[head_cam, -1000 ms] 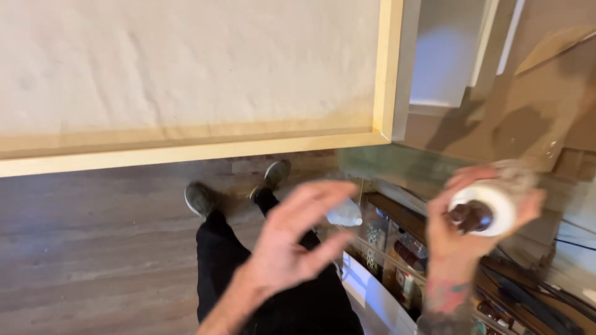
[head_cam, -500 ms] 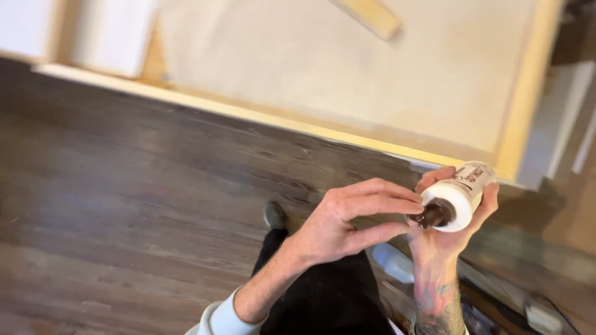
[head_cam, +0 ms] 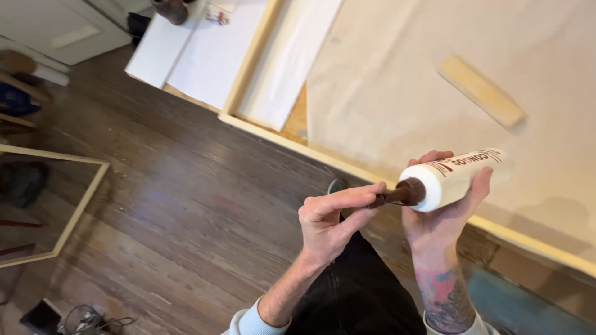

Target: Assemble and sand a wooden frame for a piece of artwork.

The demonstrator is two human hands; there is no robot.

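the left hand (head_cam: 329, 217) pinches the dark brown nozzle (head_cam: 397, 195) of a white glue bottle (head_cam: 453, 178), which the right hand (head_cam: 444, 214) grips around its body, tipped sideways above the dark trousers (head_cam: 360, 291). the tip looks not yet opened, and no glue shows anywhere. beyond, on the wood floor (head_cam: 186, 205), lie a canvas on a pale wooden frame (head_cam: 434, 80) and a loose wood strip (head_cam: 481, 90), seemingly untouched.

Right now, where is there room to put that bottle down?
The wide cream canvas is bare around the small wooden block. The dark wood floor is open between the pale wooden frames. The white panels up top look crowded.
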